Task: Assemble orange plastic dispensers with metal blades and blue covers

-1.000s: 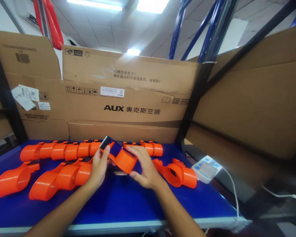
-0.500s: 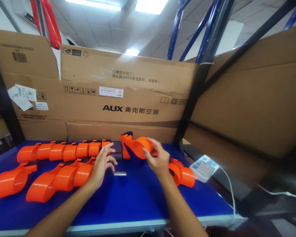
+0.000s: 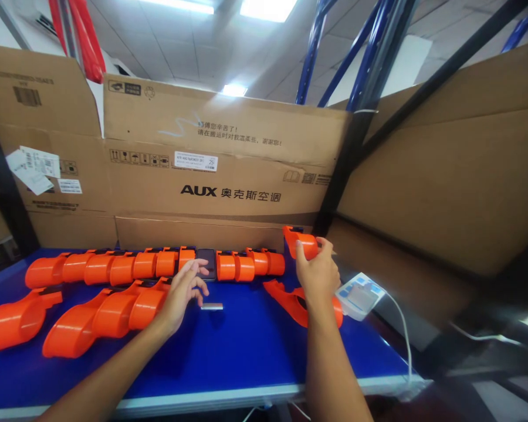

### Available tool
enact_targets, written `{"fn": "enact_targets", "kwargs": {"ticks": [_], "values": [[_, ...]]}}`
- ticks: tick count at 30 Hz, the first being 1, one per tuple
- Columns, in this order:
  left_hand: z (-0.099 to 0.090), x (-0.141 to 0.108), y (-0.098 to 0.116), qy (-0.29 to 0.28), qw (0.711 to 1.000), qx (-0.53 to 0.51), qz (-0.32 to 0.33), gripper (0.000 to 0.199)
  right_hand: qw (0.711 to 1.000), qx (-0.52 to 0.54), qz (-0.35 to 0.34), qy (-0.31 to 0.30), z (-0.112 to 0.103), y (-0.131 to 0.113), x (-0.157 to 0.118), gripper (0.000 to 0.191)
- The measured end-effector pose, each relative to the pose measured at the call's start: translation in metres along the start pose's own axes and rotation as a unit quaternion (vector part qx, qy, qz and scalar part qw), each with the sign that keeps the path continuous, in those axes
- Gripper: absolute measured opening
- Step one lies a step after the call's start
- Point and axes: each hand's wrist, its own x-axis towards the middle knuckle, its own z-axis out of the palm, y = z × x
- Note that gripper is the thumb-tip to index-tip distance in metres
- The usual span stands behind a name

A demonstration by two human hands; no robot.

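My right hand (image 3: 319, 272) holds an orange curved piece (image 3: 307, 245) with a dark end, raised at the right end of the back row. Below that hand, more orange pieces (image 3: 297, 306) lie on the blue table, partly covered by the hand and wrist. My left hand (image 3: 185, 293) is open, fingers spread, holding nothing. It hovers beside a dark phone-like device (image 3: 206, 264) and a small silver bar (image 3: 212, 306). Several orange pieces (image 3: 122, 270) stand in a back row left of the device, and several others (image 3: 250, 265) to its right.
Larger orange pieces (image 3: 110, 316) sit at the front left of the blue table (image 3: 237, 351). A white power strip (image 3: 361, 296) with a cable is at the right edge. Cardboard (image 3: 229, 176) walls the back, beside a dark rack post (image 3: 343, 170).
My right hand has moved right with an orange piece, uncovering the orange row right of the device. My left hand is almost unmoved. The view has shifted slightly.
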Motion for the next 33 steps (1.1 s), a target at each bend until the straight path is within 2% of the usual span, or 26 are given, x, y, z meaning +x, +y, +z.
{"fn": "enact_targets", "kwargs": {"ticks": [8, 12, 18, 23, 26, 27, 31, 33], "values": [[0.002, -0.003, 0.003, -0.018, 1.000, 0.014, -0.008, 0.050, 0.994, -0.067, 0.034, -0.076, 0.005, 0.011, 0.016, 0.064], [0.002, -0.003, 0.004, -0.026, 1.000, 0.015, -0.007, 0.047, 0.985, -0.095, 0.026, -0.139, 0.010, 0.014, 0.019, 0.068], [0.001, -0.005, 0.005, -0.054, 0.998, 0.009, -0.016, 0.038, 0.975, -0.114, 0.018, -0.188, 0.017, 0.017, 0.020, 0.071], [0.001, -0.006, 0.007, -0.065, 0.998, 0.021, -0.008, 0.036, 0.965, -0.133, 0.013, -0.224, 0.013, 0.021, 0.025, 0.071], [0.001, -0.007, 0.008, -0.068, 0.997, 0.023, -0.004, 0.034, 0.966, -0.144, -0.043, -0.211, 0.003, 0.020, 0.025, 0.066], [0.001, -0.008, 0.008, -0.069, 0.997, 0.023, -0.001, 0.033, 0.961, -0.141, -0.076, -0.226, -0.002, 0.020, 0.023, 0.061], [0.001, -0.008, 0.010, -0.070, 0.997, 0.029, 0.011, 0.030, 0.920, -0.171, -0.181, -0.303, -0.023, 0.020, 0.011, 0.041], [0.002, -0.008, 0.010, -0.069, 0.997, 0.033, 0.015, 0.030, 0.898, -0.205, -0.204, -0.332, -0.031, 0.021, 0.005, 0.036]]}}
